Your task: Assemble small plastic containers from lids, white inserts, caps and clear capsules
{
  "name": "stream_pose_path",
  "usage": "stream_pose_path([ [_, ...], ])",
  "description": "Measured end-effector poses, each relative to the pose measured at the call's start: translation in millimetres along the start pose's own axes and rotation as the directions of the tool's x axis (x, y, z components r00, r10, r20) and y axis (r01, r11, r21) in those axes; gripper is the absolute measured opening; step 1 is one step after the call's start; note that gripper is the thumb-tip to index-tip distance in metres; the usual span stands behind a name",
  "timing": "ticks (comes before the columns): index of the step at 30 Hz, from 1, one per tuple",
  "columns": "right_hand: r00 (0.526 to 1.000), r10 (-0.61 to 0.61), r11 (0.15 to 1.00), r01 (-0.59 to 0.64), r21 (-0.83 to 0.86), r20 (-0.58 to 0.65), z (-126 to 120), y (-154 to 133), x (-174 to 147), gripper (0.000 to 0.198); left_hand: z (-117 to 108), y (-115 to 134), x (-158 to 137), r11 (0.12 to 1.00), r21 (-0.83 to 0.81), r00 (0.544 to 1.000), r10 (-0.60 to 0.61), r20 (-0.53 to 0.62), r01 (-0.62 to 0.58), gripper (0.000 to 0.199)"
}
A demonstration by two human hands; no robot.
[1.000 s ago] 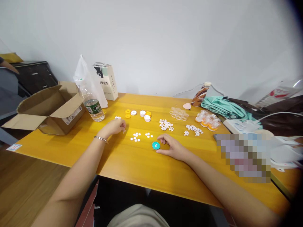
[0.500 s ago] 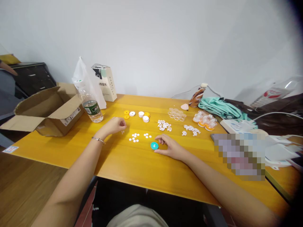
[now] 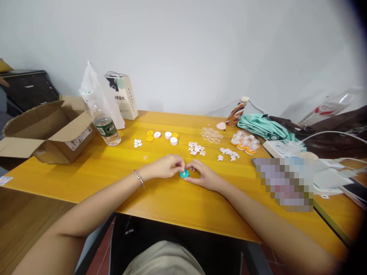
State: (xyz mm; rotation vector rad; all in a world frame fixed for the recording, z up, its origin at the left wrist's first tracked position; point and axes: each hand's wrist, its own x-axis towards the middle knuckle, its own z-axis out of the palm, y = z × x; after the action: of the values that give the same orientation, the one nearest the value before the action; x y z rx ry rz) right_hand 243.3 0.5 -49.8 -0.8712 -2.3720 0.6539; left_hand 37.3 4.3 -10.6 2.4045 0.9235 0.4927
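A small round teal disc [image 3: 184, 173] with a white piece at its centre lies flat on the table. My right hand [image 3: 207, 176] holds it by the right edge, thumb below and fingers above. Over its centre my left hand [image 3: 169, 166] is closed in a pinch; anything between those fingertips is too small to make out. Beyond my left wrist lie tiny pale pieces [image 3: 145, 157] and several small white parts [image 3: 138, 143]. White cut-out wheel-like parts [image 3: 196, 148] sit past my right hand, with more white cut-out parts [image 3: 228, 153] to the right.
Yellow discs [image 3: 150, 135] and white discs [image 3: 173, 141] stand farther back, near clear rings [image 3: 211, 135] and clear-and-orange pieces [image 3: 245, 142]. An open cardboard box [image 3: 54, 141] and a water bottle [image 3: 106, 130] are left; a brown bottle [image 3: 237, 112], teal cloth [image 3: 262, 126] and power strip [image 3: 282, 149] are right.
My left hand has moved right, from the tiny pieces to the teal disc, uncovering the small white parts behind it. Small white discs are now hidden behind it. My right hand stays at the disc.
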Motion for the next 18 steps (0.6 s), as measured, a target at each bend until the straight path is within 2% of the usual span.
stream_pose_path([
  [7,1.0,-0.009,1.0,0.009,-0.009,-0.002,2,2,0,0.024,11,-7,7,1.0,0.005,0.999,-0.029,0.035,0.029,0.011],
  [18,1.0,-0.017,1.0,0.017,0.001,-0.011,3,3,0,0.023,12,-9,6,0.999,-0.021,0.999,-0.036,0.04,0.037,0.011],
])
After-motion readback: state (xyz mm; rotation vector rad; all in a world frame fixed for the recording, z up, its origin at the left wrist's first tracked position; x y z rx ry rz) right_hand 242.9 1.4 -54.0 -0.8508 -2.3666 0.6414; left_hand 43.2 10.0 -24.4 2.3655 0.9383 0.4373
